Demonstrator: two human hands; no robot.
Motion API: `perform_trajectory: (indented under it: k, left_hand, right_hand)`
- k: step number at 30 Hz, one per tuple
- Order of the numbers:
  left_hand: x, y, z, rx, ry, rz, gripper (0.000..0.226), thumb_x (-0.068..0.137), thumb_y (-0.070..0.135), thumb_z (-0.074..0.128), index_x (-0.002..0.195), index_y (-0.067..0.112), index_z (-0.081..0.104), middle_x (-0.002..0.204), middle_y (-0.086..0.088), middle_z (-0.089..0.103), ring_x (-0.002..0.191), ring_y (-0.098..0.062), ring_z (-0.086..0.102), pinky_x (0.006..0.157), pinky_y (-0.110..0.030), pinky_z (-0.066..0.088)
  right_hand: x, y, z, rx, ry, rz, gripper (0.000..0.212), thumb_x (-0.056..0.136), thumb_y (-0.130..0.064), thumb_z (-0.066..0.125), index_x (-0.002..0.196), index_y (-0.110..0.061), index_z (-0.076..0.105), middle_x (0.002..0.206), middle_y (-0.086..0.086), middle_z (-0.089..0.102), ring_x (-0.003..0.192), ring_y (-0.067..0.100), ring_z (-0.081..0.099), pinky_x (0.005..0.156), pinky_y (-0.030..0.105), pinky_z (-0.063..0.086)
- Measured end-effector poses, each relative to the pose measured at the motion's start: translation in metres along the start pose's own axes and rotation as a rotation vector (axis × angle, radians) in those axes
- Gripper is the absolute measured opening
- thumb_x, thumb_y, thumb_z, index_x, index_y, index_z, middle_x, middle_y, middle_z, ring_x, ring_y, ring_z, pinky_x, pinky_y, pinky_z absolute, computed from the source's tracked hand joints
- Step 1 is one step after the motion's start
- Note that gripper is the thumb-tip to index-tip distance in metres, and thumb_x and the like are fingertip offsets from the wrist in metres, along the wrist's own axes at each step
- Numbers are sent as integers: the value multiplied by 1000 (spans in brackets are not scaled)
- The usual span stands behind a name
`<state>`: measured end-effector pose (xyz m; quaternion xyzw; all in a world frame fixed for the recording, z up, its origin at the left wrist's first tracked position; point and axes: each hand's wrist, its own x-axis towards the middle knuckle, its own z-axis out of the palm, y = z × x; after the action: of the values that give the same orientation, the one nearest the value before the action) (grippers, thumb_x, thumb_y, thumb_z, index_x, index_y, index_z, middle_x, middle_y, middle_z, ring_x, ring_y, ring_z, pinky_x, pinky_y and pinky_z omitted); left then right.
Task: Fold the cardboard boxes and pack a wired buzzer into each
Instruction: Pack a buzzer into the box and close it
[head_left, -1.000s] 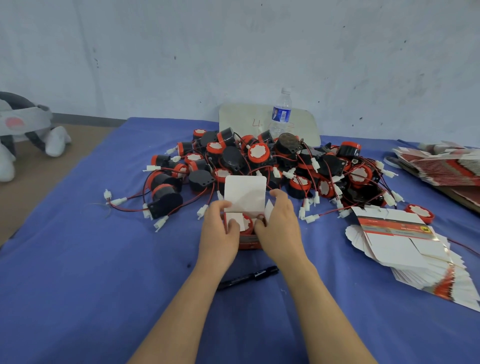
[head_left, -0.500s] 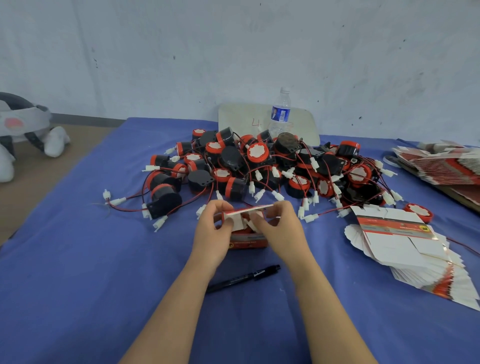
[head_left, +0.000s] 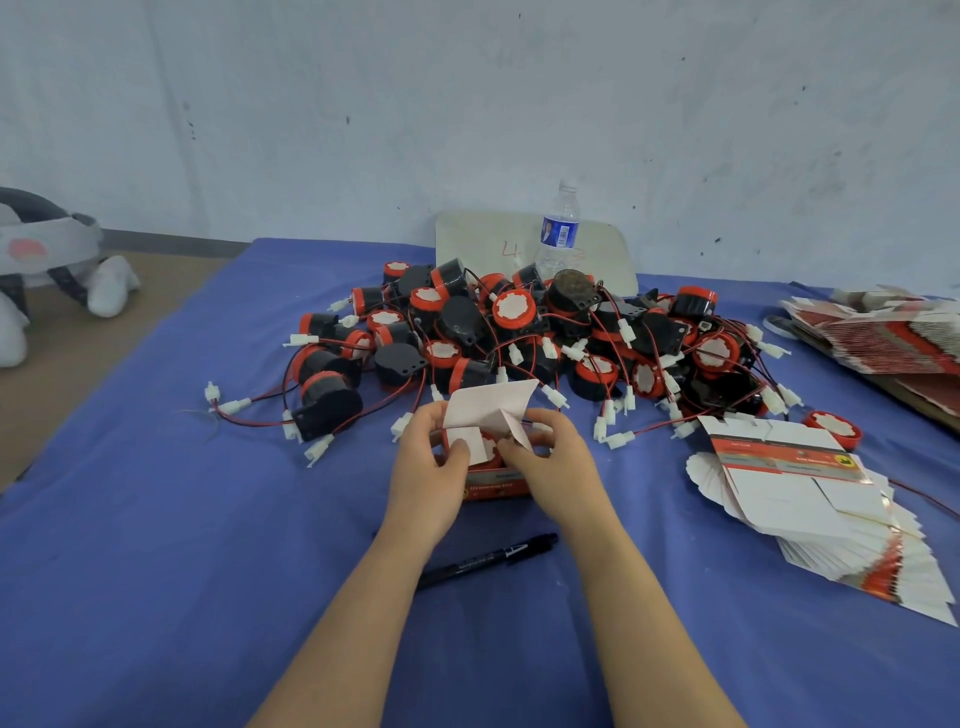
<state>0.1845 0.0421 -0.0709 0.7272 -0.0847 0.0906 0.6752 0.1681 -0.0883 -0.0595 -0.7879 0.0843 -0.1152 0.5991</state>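
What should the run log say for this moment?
step: box filled, not yet closed | left hand: grips box | right hand: grips box | lid flap: raised | buzzer: inside box

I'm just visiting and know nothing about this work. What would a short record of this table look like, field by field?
Left hand: the left hand grips the small box, thumb on a side flap
Right hand: the right hand pinches a flap on the other side
Box lid: up, not yet closed
Inside: a red buzzer shows
Behind: pile of wired buzzers
To the right: stack of flat boxes
Near: black pen on the blue cloth
Back: water bottle
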Motion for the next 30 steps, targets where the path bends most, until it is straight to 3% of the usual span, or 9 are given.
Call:
perform_trajectory:
  k: [3, 7, 10, 12, 16, 18, 23, 27, 30]
  left_hand:
    - [0, -1, 1, 7, 2, 4, 42, 93, 1, 48, 95, 43, 48, 98, 26, 53, 81, 28, 48, 62, 1, 41]
    - [0, -3, 2, 42, -13, -5, 41, 93, 4, 47, 96, 44, 47, 104, 24, 53, 85, 26, 47, 64, 0, 41]
    - [0, -2, 3, 52, -40, 4, 43, 93, 3, 47, 97, 45, 47, 107, 20, 54, 83, 28, 47, 65, 3, 38]
    - [-1, -2, 2, 41, -38, 11, 44, 93, 2, 47, 98, 45, 47, 107, 21, 55, 83, 28, 47, 65, 4, 37]
    - [0, -4, 2, 17, -21, 10, 41, 93, 2, 48, 96, 43, 49, 101, 25, 56, 84, 26, 49, 64, 3, 39]
    - [0, -4, 3, 6, -13, 4, 41, 93, 2, 48, 95, 42, 49, 98, 26, 56, 83, 26, 50, 63, 2, 40]
    - [0, -5, 3, 18, -7, 2, 41, 93, 2, 48, 95, 43, 49, 100, 26, 55, 84, 26, 49, 63, 2, 40]
    - [0, -5, 2, 40, -16, -4, 41, 94, 4, 48, 97, 45, 47, 107, 23, 52, 86, 28, 46, 63, 3, 39]
    - [0, -5, 2, 42, -13, -4, 42, 94, 4, 48, 97, 46, 47, 106, 23, 52, 85, 29, 46, 63, 2, 40]
  right_hand:
    - [2, 2, 1, -6, 52, 3, 27, 94, -20, 58, 120, -26, 56, 98, -5, 61, 81, 1, 56, 62, 17, 44]
    - [5, 3, 6, 1, 92, 41, 22, 92, -19, 60, 113, -26, 56, 80, 3, 59, 71, 15, 57, 56, 26, 43]
    - [12, 2, 8, 31, 113, 105, 23, 88, -17, 65, 107, -21, 54, 98, 11, 64, 85, 26, 63, 65, 34, 52]
    - [14, 4, 9, -16, 126, 97, 23, 88, -21, 67, 106, -19, 53, 100, 9, 63, 80, 20, 61, 58, 28, 47]
    - [11, 10, 10, -78, 166, 3, 12, 91, -31, 62, 96, -25, 53, 68, -3, 54, 56, 9, 48, 42, 12, 34]
    - [9, 12, 11, -89, 190, -34, 8, 93, -32, 59, 94, -27, 53, 63, -1, 51, 53, 10, 44, 39, 12, 33]
    - [3, 6, 5, -84, 91, -17, 15, 95, -33, 55, 107, -23, 54, 76, 7, 60, 60, 11, 50, 46, 12, 37]
    - [2, -1, -8, -2, -52, 75, 22, 95, -23, 56, 116, -21, 55, 93, 13, 68, 82, 19, 61, 69, 28, 47]
    - [1, -5, -15, 43, -93, 139, 23, 92, -20, 61, 115, -22, 58, 94, 4, 69, 80, 11, 60, 62, 21, 40]
